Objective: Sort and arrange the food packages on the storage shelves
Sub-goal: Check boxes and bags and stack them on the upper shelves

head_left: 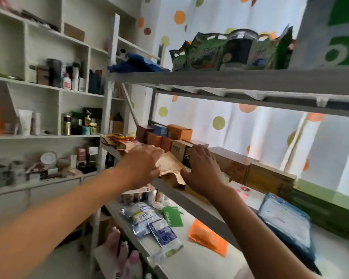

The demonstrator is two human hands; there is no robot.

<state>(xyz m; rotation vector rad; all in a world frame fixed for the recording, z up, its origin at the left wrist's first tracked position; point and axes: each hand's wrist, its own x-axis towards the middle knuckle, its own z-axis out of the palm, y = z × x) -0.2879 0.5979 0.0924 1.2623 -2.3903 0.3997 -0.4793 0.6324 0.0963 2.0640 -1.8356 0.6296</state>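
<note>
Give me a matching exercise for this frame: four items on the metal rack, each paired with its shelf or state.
Items:
1. crumpled brown paper pouch
2. flat orange packet
3. clear glass jar
4. green card

Places:
A. top shelf, among green bags
B. middle shelf, between both hands
C. lower shelf, beside silver sachets
D. lower shelf, lying alone, right of the card

Pairs: 1-B, 2-D, 3-A, 4-C

Both hands reach onto the middle shelf (201, 202): the left hand (143, 160) grips a tan paper pouch (170, 165), the right hand (201, 168) beside it touches a dark box (182, 151)
</note>
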